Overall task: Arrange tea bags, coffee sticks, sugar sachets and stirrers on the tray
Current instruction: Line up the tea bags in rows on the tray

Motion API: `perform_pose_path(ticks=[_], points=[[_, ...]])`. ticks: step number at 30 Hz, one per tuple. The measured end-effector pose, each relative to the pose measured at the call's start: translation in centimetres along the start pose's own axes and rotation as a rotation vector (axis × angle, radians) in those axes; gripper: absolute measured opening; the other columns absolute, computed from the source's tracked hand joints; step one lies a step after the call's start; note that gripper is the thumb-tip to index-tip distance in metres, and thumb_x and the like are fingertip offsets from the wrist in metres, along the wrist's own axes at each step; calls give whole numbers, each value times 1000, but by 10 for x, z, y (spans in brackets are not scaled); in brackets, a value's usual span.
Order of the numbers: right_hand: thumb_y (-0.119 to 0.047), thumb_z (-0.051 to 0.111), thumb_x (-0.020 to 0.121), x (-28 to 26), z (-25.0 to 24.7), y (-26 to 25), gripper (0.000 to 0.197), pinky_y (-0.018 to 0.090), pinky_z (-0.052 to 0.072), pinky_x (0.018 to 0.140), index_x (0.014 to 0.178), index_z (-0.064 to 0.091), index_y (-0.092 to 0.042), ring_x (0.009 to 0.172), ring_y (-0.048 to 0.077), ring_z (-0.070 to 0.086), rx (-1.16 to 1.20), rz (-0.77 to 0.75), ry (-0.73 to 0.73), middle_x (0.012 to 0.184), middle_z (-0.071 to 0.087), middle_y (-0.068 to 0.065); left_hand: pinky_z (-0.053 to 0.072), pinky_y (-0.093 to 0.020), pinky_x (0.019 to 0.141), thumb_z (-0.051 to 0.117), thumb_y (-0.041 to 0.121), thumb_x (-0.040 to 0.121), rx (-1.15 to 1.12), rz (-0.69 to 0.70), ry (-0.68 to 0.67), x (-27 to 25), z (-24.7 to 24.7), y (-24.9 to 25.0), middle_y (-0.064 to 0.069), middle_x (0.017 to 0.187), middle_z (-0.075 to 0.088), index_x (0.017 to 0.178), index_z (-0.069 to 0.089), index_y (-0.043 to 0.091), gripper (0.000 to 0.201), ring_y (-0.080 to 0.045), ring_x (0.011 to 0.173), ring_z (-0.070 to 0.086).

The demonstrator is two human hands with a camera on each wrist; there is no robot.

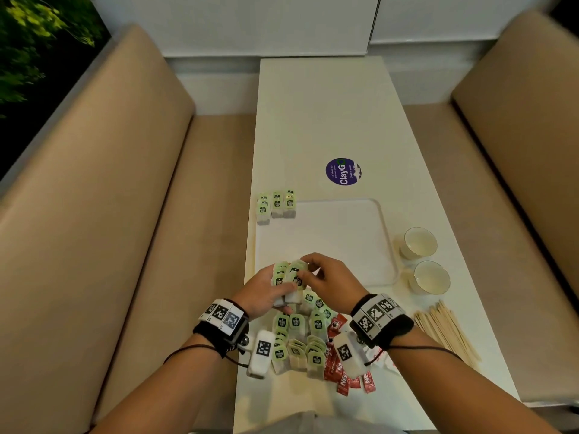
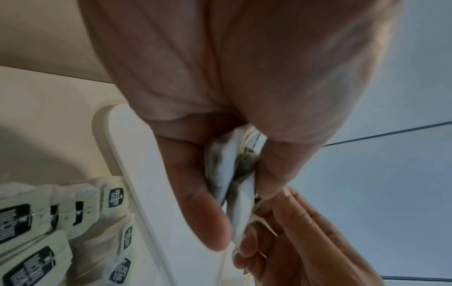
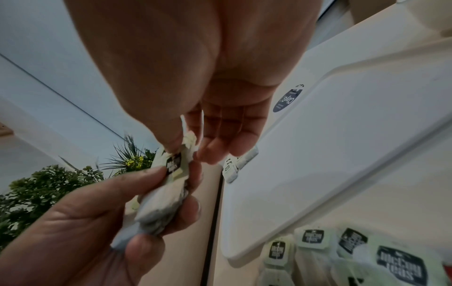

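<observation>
Head | left hand (image 1: 261,291) grasping tea bags (image 1: 289,278) | right hand (image 1: 326,277) pinching them

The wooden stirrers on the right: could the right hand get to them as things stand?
Probably yes. The wooden stirrers lie uncovered beside the right hand, nothing between them. But that hand is pinching the tea bags held by the left hand, so it must let go first.
</observation>
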State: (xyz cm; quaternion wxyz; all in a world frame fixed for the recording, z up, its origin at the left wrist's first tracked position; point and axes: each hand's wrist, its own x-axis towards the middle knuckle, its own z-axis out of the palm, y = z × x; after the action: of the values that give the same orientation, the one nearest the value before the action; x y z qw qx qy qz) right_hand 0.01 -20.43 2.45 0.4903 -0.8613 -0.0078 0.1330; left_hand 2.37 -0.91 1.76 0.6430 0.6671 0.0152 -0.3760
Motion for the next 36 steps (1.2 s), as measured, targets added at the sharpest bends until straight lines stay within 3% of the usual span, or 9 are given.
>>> perform_pose_path(ticks=[4,9,11,15,17,22,27,36], points=[[-48,63,95,-2,3,6,32,22,51,68,122,58,-32,73,5,63,-29,82,-14,93,69,-9,62,-38,68,64,10,96,8,34,72,1,-3,0,-11,105,72,121,58,9,26,-26,87,74],[-39,63,97,-7,8,7,19,14,40,60,97,70,-22,60,-4,53,-71,47,-96,72,62,-11,62,-40,72,68,9,94,8,50,98,4,-7,-5,-11,103,74,123,57,6,31,-29,90,74],[-36,62,98,-7,10,7,19,15,40,59,90,69,-19,59,-2,52,-84,26,-97,69,59,-10,62,-39,71,69,9,93,-8,49,92,4,-8,-6,-12,104,74,123,57,6,33,-30,91,74],[-33,61,99,-4,11,6,21,29,50,65,85,66,-18,65,11,58,-60,40,-54,73,65,-1,61,-38,72,71,12,92,-9,55,88,4,-12,-9,-12,105,75,123,58,9,33,-29,94,74],[-33,61,99,-3,11,5,20,29,50,66,83,64,-21,64,9,57,-28,49,-30,71,63,-4,61,-40,74,70,11,92,-9,53,103,5,-14,-11,-8,103,76,122,59,10,32,-25,92,74],[-38,64,97,-1,14,5,17,16,43,60,85,67,-27,58,-2,52,3,64,-61,67,59,-12,61,-34,70,68,9,94,-31,52,132,7,-17,-11,-6,101,74,122,59,10,30,-18,86,72],[-37,62,98,4,20,12,19,21,45,60,85,67,-25,57,1,50,-7,74,-93,67,59,-9,61,-32,68,68,8,93,-46,50,128,9,-20,-12,-8,104,73,119,59,12,28,-20,87,72],[-31,63,97,19,24,20,12,19,47,63,88,68,-25,62,1,57,6,88,-60,74,66,-9,60,-29,62,66,6,94,-89,16,145,18,-25,-15,-3,96,74,116,61,10,23,-15,82,73]])
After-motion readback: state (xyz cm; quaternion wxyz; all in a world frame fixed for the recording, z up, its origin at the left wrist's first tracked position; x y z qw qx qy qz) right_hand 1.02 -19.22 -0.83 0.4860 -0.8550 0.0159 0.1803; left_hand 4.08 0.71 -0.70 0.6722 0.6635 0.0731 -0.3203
